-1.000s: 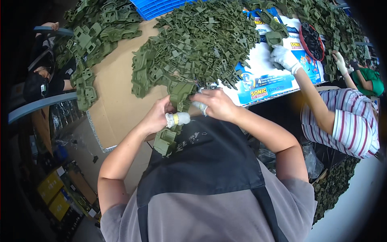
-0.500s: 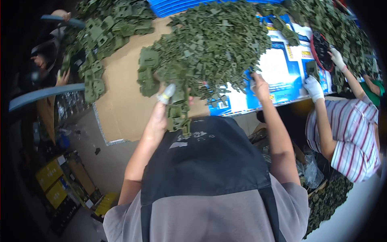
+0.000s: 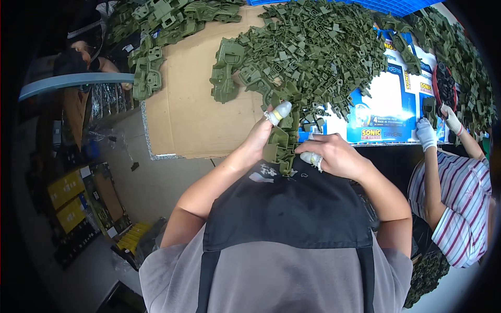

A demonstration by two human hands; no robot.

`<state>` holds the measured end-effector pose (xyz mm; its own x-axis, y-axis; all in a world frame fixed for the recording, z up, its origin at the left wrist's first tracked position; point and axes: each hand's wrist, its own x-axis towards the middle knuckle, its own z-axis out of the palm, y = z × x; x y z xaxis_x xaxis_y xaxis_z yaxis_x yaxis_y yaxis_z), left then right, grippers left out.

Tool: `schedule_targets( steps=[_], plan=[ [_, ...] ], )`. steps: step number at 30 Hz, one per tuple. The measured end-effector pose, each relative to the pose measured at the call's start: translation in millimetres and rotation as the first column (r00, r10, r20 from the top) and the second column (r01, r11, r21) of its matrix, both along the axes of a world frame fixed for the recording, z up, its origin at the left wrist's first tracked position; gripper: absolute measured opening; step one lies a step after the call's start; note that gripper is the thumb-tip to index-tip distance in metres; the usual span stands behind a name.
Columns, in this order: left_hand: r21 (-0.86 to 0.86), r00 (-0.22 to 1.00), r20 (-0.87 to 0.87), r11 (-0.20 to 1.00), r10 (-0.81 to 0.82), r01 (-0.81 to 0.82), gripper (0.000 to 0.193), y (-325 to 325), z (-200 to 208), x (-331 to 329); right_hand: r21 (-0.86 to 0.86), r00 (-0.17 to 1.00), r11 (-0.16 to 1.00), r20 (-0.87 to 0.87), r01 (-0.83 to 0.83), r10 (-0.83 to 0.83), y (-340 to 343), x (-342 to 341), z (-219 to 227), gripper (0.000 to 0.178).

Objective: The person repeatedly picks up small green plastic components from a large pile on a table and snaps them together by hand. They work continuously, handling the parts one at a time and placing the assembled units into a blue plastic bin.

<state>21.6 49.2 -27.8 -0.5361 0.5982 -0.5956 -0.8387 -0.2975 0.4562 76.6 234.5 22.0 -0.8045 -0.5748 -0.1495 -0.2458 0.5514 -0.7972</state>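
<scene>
An olive-green moulded plastic part [image 3: 280, 147] with raised edges and openings is gripped in my left hand [image 3: 261, 133], in front of my dark apron [image 3: 284, 208]. The left thumb wears a white-and-yellow covering and presses on the part's upper end. My right hand [image 3: 338, 154] is at the part's right side, fingers bent together, with a white wrap on one finger. Whatever its fingertips hold is hidden. Just beyond both hands spreads a heap of small green plastic pieces [image 3: 318, 57]. Larger green parts [image 3: 226, 70] lie at the heap's left edge.
Brown cardboard [image 3: 188, 109] and blue-and-white printed cardboard [image 3: 389, 112] cover the table. More green parts [image 3: 156, 21] are piled at the far left. A blue crate [image 3: 349, 4] stands at the back. On the right, a co-worker's gloved hand [image 3: 427, 133] is near a dark red-rimmed basket [image 3: 444, 88].
My right hand has come from the heap's right edge back to the part in my left hand. The view has shifted, so the table sits further right.
</scene>
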Motion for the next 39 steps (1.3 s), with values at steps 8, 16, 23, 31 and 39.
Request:
schedule_targets(
  steps=[8,16,23,31,39],
  plan=[
    [-0.079,0.995,0.032,0.993,0.095,-0.092,0.035,-8.1,-3.3,9.5,-0.079,0.993,0.993,0.068,-0.089,0.094,-15.1,-6.3,-13.7,0.032],
    [-0.222,0.971,-0.226,0.967,0.074,-0.125,0.046,-11.0,-8.9,17.0,-0.146,0.99,0.989,0.134,-0.031,0.05,-21.7,1.8,-35.4,0.034],
    [-0.105,0.99,0.008,0.984,0.144,-0.142,0.045,-8.1,2.5,9.0,-0.151,0.982,0.989,0.186,-0.005,0.033,-19.1,3.5,-40.5,0.04],
    [-0.306,0.987,-0.144,0.945,0.075,-0.117,0.056,-7.0,-21.1,-2.0,0.113,0.994,0.993,0.097,0.036,-0.047,-26.4,-2.8,-25.0,0.045],
    [-0.132,0.919,-0.178,0.917,0.35,-0.375,0.046,-69.0,-33.0,-16.2,-0.298,0.917,0.868,0.168,0.397,-0.361,26.0,-48.5,-53.7,0.043]
  ],
)
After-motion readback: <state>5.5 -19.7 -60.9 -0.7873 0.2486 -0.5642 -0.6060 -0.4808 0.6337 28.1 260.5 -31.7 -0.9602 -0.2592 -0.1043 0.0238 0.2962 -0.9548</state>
